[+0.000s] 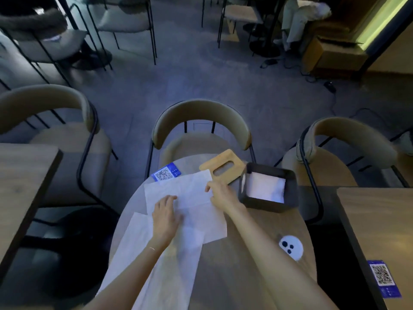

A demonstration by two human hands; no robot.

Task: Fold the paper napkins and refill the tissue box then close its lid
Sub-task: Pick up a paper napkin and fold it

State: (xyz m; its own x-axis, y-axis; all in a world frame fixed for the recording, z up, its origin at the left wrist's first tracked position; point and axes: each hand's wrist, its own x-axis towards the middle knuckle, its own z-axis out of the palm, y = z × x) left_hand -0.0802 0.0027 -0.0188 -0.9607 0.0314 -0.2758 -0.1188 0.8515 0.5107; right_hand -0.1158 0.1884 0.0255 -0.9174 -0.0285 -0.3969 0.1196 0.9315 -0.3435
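Two unfolded paper napkins lie overlapping on the oval wooden table (234, 276): the upper napkin (192, 193) farther away, the lower napkin (165, 265) nearer the viewer. One dark tissue box (268, 206), open and holding white tissues (267, 186), stands at right; its wooden lid (223, 167) leans against the box's left wall. A QR-code card (166, 173) lies beyond the napkins, a white disc (291, 247) at right. The left hand (165, 217) presses flat, fingers spread, on the upper napkin; the right hand (220, 194) pinches that napkin's right edge.
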